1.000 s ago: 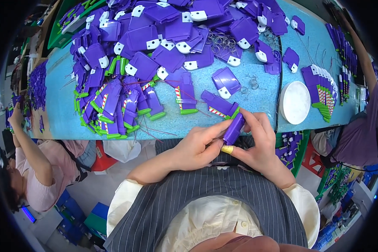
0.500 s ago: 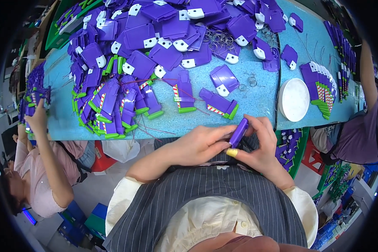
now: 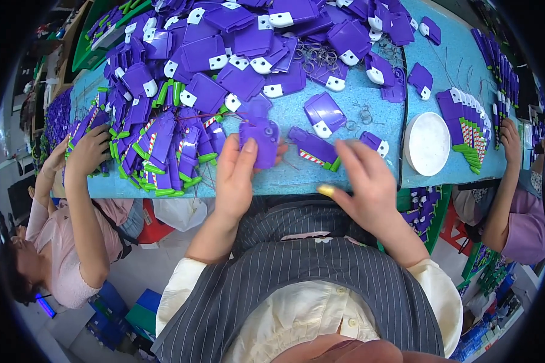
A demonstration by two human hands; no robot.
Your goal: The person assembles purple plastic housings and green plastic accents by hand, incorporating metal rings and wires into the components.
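Note:
My left hand [image 3: 236, 172] holds a flat purple plastic piece [image 3: 259, 138] above the near edge of the light blue table [image 3: 369, 109]. My right hand [image 3: 363, 181] hovers open to its right, fingers spread, with a yellow cover on the thumb tip [image 3: 326, 190]. Its fingertips are close to a purple piece with a green end and a striped strip [image 3: 313, 148] lying on the table. Another purple piece with a white tab [image 3: 324, 114] lies just beyond.
A large heap of purple pieces with white tabs [image 3: 242, 42] fills the far table. Assembled purple and green pieces [image 3: 163, 151] pile at the left, where another person's hand [image 3: 88, 154] rests. A white round lid [image 3: 427, 144] sits right, near a second person's arm [image 3: 508, 181].
My hands have separated: the left one carried the purple piece forward and left over the table, and the right one let go and opened. The person at left moved a hand onto the pile.

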